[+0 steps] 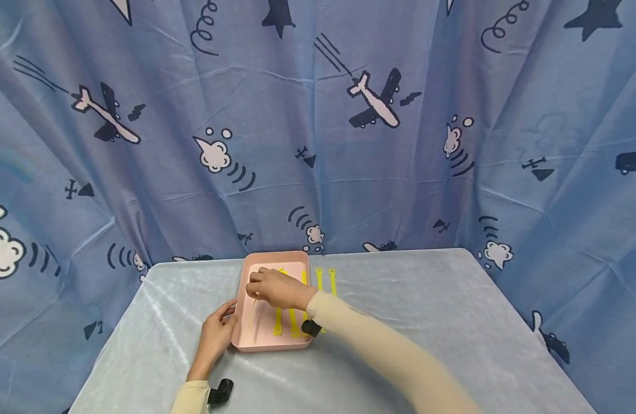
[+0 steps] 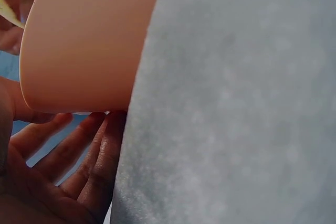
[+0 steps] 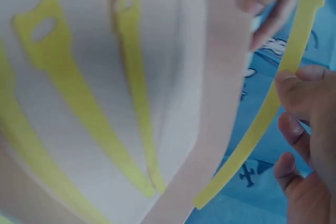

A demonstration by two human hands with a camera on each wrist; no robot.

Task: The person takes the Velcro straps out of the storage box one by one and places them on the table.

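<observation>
A pink tray (image 1: 271,347) with a pale inside lies on the table. My right hand (image 1: 280,289) is over its left part, pinching a yellow hook-and-loop cable tie (image 3: 257,124) between thumb and fingers; the tie's slotted head points up in the right wrist view. Several more yellow cable ties (image 3: 94,119) lie lengthwise in the tray, partly covered by my right arm in the head view. At the tray's left side, my left hand (image 1: 216,333) rests with extended fingers (image 2: 97,177) against the outer wall, the thumb near the rim.
Two yellow cable ties (image 1: 332,280) lie on the table just right of the tray. A pale grey cloth covers the table (image 1: 426,322). Behind it hangs a blue curtain (image 1: 318,190) printed with planes. Each wrist wears a small black camera (image 1: 222,392).
</observation>
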